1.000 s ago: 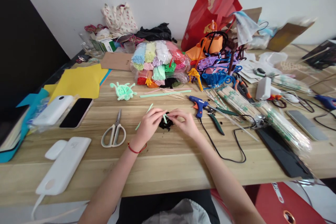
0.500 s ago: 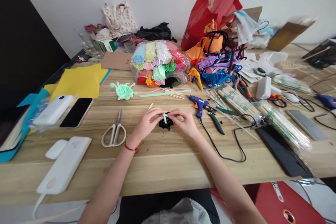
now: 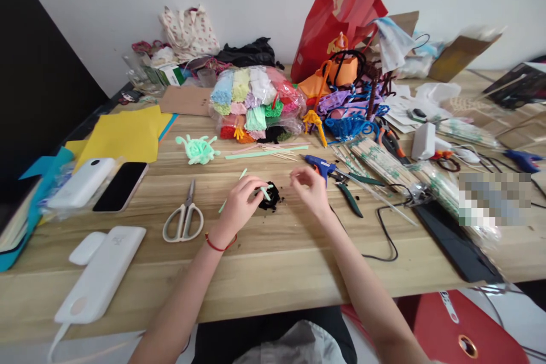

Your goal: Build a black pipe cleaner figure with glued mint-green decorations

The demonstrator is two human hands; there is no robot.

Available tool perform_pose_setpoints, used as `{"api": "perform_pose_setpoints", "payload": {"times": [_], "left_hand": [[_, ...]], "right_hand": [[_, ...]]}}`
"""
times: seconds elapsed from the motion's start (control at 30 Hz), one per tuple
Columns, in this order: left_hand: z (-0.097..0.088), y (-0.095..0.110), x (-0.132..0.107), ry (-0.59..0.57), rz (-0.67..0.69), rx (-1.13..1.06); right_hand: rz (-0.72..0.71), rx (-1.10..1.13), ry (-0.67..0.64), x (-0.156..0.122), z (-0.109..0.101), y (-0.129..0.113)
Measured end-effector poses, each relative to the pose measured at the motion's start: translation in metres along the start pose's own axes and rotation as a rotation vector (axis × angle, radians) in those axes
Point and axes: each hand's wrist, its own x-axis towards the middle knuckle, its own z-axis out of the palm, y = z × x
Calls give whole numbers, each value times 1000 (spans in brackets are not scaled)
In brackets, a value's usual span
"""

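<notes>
Where the table (image 3: 273,264) comes closest, a white power bank (image 3: 102,273) lies at the left, its lead cut off by the lower edge of the view. Just beyond it, scissors (image 3: 184,219) rest near the left hand (image 3: 236,207). That hand's fingers (image 3: 252,190) pinch a pale green stick (image 3: 266,191) and press it onto a black fuzzy clump (image 3: 269,198), which sits on the wood between the two hands. The right hand (image 3: 309,189) hovers a little apart from the clump, its fingers (image 3: 298,177) drawn together tip to tip. Whether anything small sits between them I cannot tell.

With only one hand steadying it, the stick could, I judge, twist or slide off the clump, since fuzz gives little purchase. A blue glue gun (image 3: 319,164) lies just behind the right hand, its nozzle close to the knuckles. If it is hot, a careless move could burn them. The black cord (image 3: 384,239) beside the right forearm could also snag and drag the gun.

How the stick joins the clump is hidden under the left fingertips. Farther back, a mint-green figure (image 3: 197,149), a clear bag of coloured stems (image 3: 256,99) and a red bag (image 3: 336,17) stand out. The heap around them is too tangled to sort, and a blurred patch (image 3: 495,198) masks something at the right.
</notes>
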Motion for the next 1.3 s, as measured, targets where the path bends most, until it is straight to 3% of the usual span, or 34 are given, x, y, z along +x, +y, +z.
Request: {"api": "perform_pose_setpoints", "payload": {"times": [0.07,0.2,0.27,0.37,0.53,0.73,0.83,1.07,1.3], "left_hand": [[0,0,0,15,9,10],[0,2,0,42,4,37],[1,2,-1,36,-4,25],[2,3,-2,16,-10,-12],[1,3,-2,19,-27,-21],[-2,1,-1,54,-36,-6],[-3,0,-2,39,-29,16],[-2,-3,-5,-5,-37,41],[-4,-1,-5,-29,-36,70]], "right_hand": [[167,-297,86,6,-16,6],[508,-852,107,14,-38,13],[590,-949,113,14,-39,16],[572,-947,144,13,-35,24],[416,-700,245,10,-32,43],[211,271,469,19,-26,44],[127,550,467,23,-22,31],[193,623,361,22,-25,18],[264,559,26,15,-31,6]]}}
